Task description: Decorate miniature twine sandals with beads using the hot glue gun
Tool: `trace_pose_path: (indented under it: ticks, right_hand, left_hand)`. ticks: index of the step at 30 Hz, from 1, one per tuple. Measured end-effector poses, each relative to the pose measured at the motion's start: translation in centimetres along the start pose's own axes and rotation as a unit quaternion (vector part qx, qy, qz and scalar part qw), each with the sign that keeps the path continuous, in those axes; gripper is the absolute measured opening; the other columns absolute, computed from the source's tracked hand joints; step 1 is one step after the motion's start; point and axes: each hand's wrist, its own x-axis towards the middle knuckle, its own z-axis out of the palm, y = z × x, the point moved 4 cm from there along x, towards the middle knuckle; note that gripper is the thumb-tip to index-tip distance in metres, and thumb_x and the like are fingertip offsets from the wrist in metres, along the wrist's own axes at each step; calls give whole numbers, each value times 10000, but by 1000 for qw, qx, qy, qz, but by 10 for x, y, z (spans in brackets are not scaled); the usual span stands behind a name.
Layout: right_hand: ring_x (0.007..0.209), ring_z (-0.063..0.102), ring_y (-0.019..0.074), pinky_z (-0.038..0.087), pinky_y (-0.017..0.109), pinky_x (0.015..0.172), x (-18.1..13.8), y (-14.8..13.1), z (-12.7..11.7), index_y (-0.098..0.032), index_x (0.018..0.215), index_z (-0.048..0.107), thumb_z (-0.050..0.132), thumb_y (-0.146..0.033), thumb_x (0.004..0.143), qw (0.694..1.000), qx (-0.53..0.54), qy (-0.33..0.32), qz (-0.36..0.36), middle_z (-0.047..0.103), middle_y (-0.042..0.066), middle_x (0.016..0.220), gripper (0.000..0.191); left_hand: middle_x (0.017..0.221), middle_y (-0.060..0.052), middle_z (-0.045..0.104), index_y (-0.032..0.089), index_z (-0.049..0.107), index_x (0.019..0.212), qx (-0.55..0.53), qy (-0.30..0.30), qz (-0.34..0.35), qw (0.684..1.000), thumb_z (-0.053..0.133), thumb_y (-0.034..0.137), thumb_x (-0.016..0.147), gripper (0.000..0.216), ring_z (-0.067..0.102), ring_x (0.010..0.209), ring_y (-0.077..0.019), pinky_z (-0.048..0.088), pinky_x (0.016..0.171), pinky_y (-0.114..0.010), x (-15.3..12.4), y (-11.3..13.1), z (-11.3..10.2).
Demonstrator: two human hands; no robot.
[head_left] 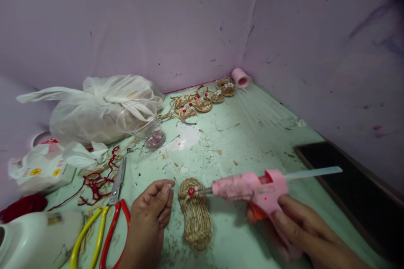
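Purple walls (pixel 158 21) meet at 1 o'clock behind a green table (pixel 268 134) strewn with scraps (pixel 235 162). Straw slipper (pixel 197 222) lies at 6 o'clock, red bead (pixel 191 191) near its top. Right hand (pixel 301 227), 4 o'clock, wraps the glue gun (pixel 249 187), nozzle by the bead, contact unclear; left hand (pixel 151 208), 7 o'clock, seemingly pinches a tiny pale bit (pixel 171 185). Wobbling gun could smear glue or burn left fingertips; scissors (pixel 116 191) at 8 o'clock could snag the wrist

Whether the left fingers (pixel 159 185) hold anything is too small to tell.
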Motion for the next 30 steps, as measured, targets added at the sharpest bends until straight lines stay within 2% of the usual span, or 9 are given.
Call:
trace_pose_path:
  ticks: [3,7,11,15,16,18,21,28,30]
  right_hand:
    - [417,368,89,320,211,414,20,-19,0,-200,612,505,483,-517,791,997,67,39,8,477,-38,466,364]
    - [461,443,96,356,214,458,56,-38,-4,-193,627,508,536,-484,758,995,69,70,6,511,-30,521,320]
    - [515,501,143,382,253,489,71,-51,-4,-199,576,497,526,-405,756,992,-90,63,-60,491,-18,520,275]
    - [694,580,219,435,328,600,46,-75,2,-210,777,642,574,-265,736,878,-356,226,-225,638,58,781,97]
    - [740,589,211,447,324,642,37,-81,10,-221,829,649,568,-224,751,866,-348,224,-281,647,52,825,113]
    - [723,596,152,465,261,661,25,-88,33,-235,851,648,572,-151,767,888,-264,119,-356,646,15,789,141]
    - [649,577,101,460,192,598,17,-89,61,-203,835,648,570,-59,755,910,-173,-6,-377,619,-4,710,182]
    - [561,552,131,428,225,479,14,-74,79,-130,792,671,577,-130,756,854,-252,34,-453,609,54,663,101]
    - [556,560,132,431,225,477,14,-72,81,-136,807,676,570,-130,757,859,-243,35,-449,614,54,663,118]
  left_hand:
    - [465,80,389,140,586,758,0,1,-1,1000,736,321,590,289,191,367,4,75,363,-160,-1,0,0]
    - [465,80,387,140,591,760,1,-3,7,1000,728,322,606,275,184,372,3,76,366,-161,1,-2,-1]
    - [443,87,350,135,605,717,-14,-18,10,1000,745,322,589,266,168,382,-1,78,365,-162,-3,0,-2]
    - [421,96,292,136,619,673,-29,-79,-37,996,745,336,593,249,155,370,3,87,366,-160,-21,5,7]
    - [412,98,280,137,625,670,-27,-97,-49,994,744,340,595,247,151,362,6,87,365,-159,-26,7,11]
    - [393,100,265,137,637,670,-20,-119,-66,991,744,347,595,248,147,351,9,88,365,-158,-36,10,17]
    - [383,97,277,133,652,681,-11,-125,-73,989,751,348,585,256,146,350,11,91,366,-154,-43,11,22]
    - [359,95,309,132,639,653,2,-159,-98,982,745,388,579,286,126,310,14,82,329,-151,-39,1,21]
    - [339,100,272,130,625,610,10,-172,-106,979,738,404,584,297,122,303,12,82,328,-153,-40,0,22]
